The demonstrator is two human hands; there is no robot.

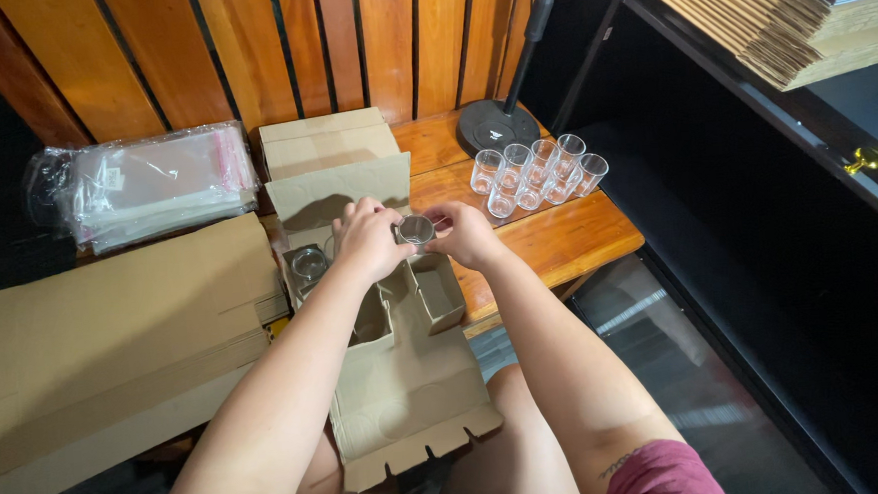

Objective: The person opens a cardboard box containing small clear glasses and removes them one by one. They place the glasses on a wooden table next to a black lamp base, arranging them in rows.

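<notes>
My left hand (366, 239) and my right hand (463, 234) together hold a small clear glass (415, 229) above an open brown cardboard box (406, 379) with divided compartments. The box rests on my lap and against the wooden table edge. Another clear glass (309, 265) sits in a compartment at the box's left, beside my left hand. Several more clear glasses (535, 172) stand grouped on the wooden table (569, 235) to the right of my hands.
A stack of flat cardboard sheets (103, 335) lies at the left. Clear plastic bags (155, 182) lie behind it. A closed cardboard box (325, 141) stands at the back. A black round stand base (498, 126) sits by the wooden slat wall. More flat cardboard (778, 19) is stacked top right.
</notes>
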